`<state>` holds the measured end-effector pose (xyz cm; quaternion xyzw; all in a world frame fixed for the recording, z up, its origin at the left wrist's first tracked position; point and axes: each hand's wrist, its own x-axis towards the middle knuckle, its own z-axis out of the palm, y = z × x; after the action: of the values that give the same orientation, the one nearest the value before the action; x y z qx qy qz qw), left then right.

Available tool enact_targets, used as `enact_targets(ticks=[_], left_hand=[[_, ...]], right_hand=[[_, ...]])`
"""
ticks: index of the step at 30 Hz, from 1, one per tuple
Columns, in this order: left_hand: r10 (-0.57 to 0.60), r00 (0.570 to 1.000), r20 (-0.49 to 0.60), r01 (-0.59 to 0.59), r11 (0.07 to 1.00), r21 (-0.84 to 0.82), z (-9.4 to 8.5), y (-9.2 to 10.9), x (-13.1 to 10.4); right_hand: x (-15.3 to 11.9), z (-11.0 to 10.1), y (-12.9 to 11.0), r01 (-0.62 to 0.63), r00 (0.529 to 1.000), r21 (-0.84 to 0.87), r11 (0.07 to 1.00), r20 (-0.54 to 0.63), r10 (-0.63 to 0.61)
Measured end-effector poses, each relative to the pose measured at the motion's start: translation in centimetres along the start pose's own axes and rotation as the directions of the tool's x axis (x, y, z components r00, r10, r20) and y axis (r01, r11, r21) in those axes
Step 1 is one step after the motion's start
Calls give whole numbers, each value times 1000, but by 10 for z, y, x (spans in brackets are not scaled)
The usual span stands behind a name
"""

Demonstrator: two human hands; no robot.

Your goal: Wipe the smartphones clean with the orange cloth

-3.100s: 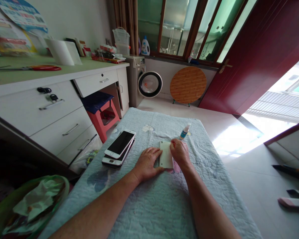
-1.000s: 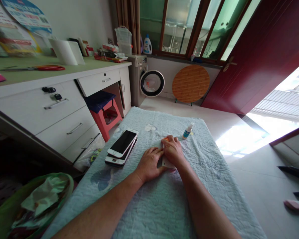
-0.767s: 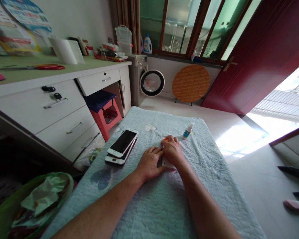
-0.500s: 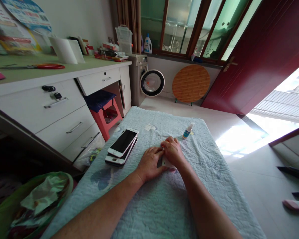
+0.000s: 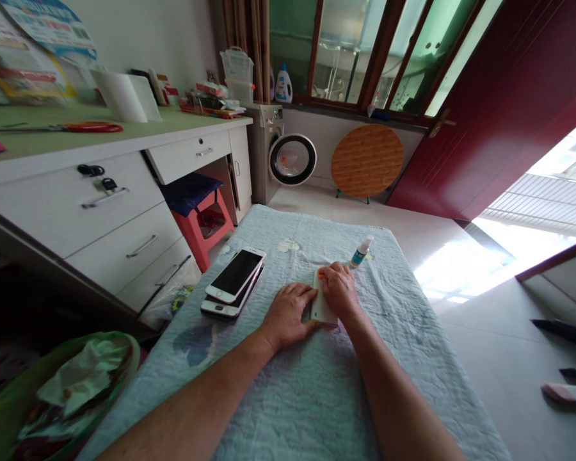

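Observation:
A white phone [image 5: 322,312] lies on the quilted cloth between my hands, its plain pale side up. My left hand [image 5: 288,312] grips its left edge, with the thumb by the near corner. Bent over the far right part of the phone, my right hand [image 5: 340,292] has its fingers closed on a small orange piece [image 5: 321,273], mostly hidden, its kind unclear. Left of my hands, a white phone with a dark screen [image 5: 237,275] rests askew on another phone [image 5: 221,310]. A small spray bottle [image 5: 360,253] stands beyond my right hand.
The light blue quilted cloth [image 5: 288,397] covers the low surface before me. A green bin [image 5: 133,358] with crumpled tissue is at the lower left. Along the left runs a white desk [image 5: 120,224], with a red stool [image 5: 199,234] beside it.
My right hand has shifted slightly right across the phone, uncovering more of its pale surface and the orange piece at the fingertips. My left hand stays in place.

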<state>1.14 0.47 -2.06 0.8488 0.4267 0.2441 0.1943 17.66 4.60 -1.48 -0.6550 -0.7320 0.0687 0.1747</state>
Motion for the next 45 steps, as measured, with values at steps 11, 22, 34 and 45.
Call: enact_targets(ticks=[11, 22, 34, 45], left_hand=[[28, 998, -48, -32, 997, -77, 1, 0, -1], [20, 999, -26, -20, 1000, -19, 2, -3, -1], [19, 999, -27, -20, 1000, -19, 4, -5, -1], [31, 999, -36, -32, 999, -19, 4, -5, -1]], right_hand=[[-11, -7, -9, 218, 972, 72, 973, 68, -223], [-8, -2, 13, 34, 998, 44, 998, -61, -31], [-16, -12, 10, -185, 981, -147, 972, -85, 174], [-18, -7, 10, -74, 991, -49, 996, -117, 68]])
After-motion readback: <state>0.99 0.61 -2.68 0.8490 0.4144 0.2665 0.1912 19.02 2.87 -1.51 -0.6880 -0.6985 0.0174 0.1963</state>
